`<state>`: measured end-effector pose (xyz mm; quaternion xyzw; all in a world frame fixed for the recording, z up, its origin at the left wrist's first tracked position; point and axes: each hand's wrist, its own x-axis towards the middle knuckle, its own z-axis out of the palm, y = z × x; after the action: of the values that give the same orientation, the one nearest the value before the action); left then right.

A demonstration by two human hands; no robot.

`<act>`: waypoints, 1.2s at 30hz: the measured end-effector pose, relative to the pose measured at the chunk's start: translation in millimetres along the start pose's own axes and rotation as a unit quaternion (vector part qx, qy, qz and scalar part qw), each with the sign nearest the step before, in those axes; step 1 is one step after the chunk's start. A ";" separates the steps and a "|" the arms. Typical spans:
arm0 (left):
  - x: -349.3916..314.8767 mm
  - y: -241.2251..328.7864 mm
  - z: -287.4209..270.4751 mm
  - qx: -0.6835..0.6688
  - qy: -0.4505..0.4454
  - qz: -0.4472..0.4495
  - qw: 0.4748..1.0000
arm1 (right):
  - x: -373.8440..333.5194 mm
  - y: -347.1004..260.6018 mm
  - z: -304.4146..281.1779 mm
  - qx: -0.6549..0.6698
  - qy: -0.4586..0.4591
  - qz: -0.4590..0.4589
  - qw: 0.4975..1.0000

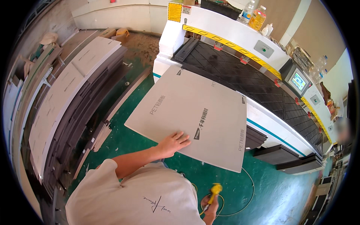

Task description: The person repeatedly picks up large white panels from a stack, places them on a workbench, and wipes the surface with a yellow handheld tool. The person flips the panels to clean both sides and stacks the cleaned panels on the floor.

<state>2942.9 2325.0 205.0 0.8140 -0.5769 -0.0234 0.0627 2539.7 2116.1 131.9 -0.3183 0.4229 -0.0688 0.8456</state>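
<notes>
A large light-grey board (187, 97) with printed lettering lies tilted across the view, its far edge against the black bed (240, 71) of a white machine. My left hand (172, 144) rests flat on the board's near edge, fingers stretched and apart. Low in the view, beside my body, my right hand (210, 206) is closed around a yellow air blow gun (215, 189). A thin hose (253, 183) loops over the green floor to the right of that hand. Part of the right hand's grip is hidden by the tool.
Stacked boards (75, 77) stand along the left. Dark panels (277, 153) lie low beside the machine. A yellow-striped beam (232, 44) spans the machine bed, with a control screen (299, 81) at its right. Bottles (257, 18) stand on top.
</notes>
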 end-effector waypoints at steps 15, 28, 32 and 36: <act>-3.8 -3.3 38.7 0.002 0.065 0.011 0.998 | -6.5 -11.7 4.1 0.085 -0.054 0.007 0.995; -15.5 -24.8 122.7 0.031 0.173 0.006 0.984 | 156.2 -144.7 217.7 -0.023 0.064 -0.166 0.984; -10.9 -34.6 119.1 -0.038 0.187 0.002 0.982 | 228.5 -163.7 382.9 -0.184 0.010 -0.141 0.973; -13.1 -53.0 109.0 -0.140 0.153 0.029 0.978 | 276.4 -147.9 478.1 -0.237 -0.004 -0.110 0.965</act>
<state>2976.2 2346.5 89.7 0.7743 -0.5746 0.0222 0.2641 3100.1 2122.6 244.8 -0.5548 0.3860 -0.0579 0.7348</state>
